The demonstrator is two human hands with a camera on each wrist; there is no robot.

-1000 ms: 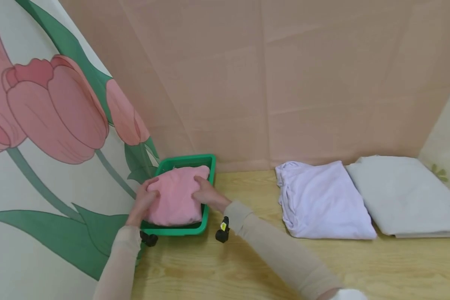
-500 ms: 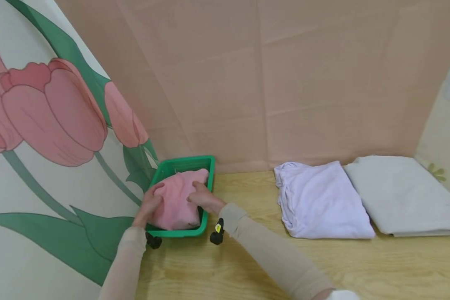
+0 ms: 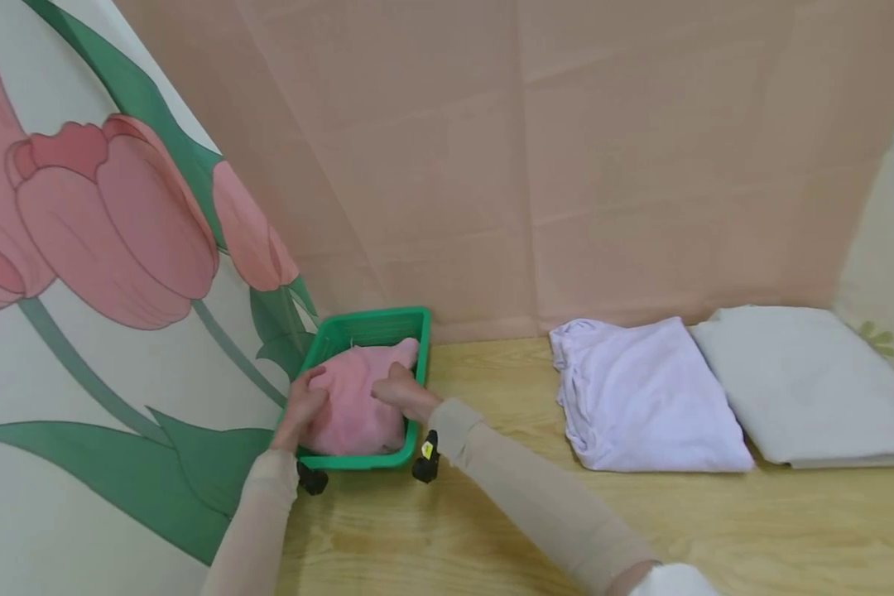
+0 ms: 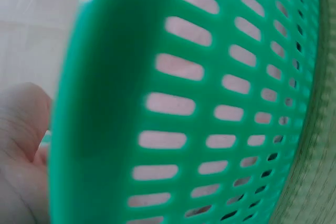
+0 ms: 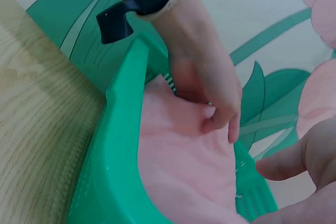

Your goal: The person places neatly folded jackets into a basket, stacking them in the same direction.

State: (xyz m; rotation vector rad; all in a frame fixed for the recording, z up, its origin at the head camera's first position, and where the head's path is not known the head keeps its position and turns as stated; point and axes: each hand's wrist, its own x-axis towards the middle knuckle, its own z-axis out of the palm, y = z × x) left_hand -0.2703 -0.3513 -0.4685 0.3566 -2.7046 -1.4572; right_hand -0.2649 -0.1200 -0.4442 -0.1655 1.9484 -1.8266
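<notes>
A green slotted basket (image 3: 376,317) stands on the wooden table at the far left, against the tulip-print sheet. A folded pink cloth (image 3: 352,399) lies bunched inside it. My left hand (image 3: 304,407) is at the cloth's left edge; in the right wrist view this left hand (image 5: 210,90) pinches a fold of the pink cloth (image 5: 181,169) by the basket's rim (image 5: 126,129). My right hand (image 3: 398,389) rests on top of the cloth with its fingers (image 5: 278,163) fairly straight. The left wrist view is filled by the basket's wall (image 4: 210,103).
A folded lavender garment (image 3: 648,397) and a folded white cloth (image 3: 805,381) lie side by side at the back right of the table (image 3: 492,513). A peach sheet (image 3: 566,165) closes off the back. The tulip sheet (image 3: 119,248) hangs on the left.
The pink cloth has sunk lower into the basket and bunched up. Both hands have drawn closer together on it.
</notes>
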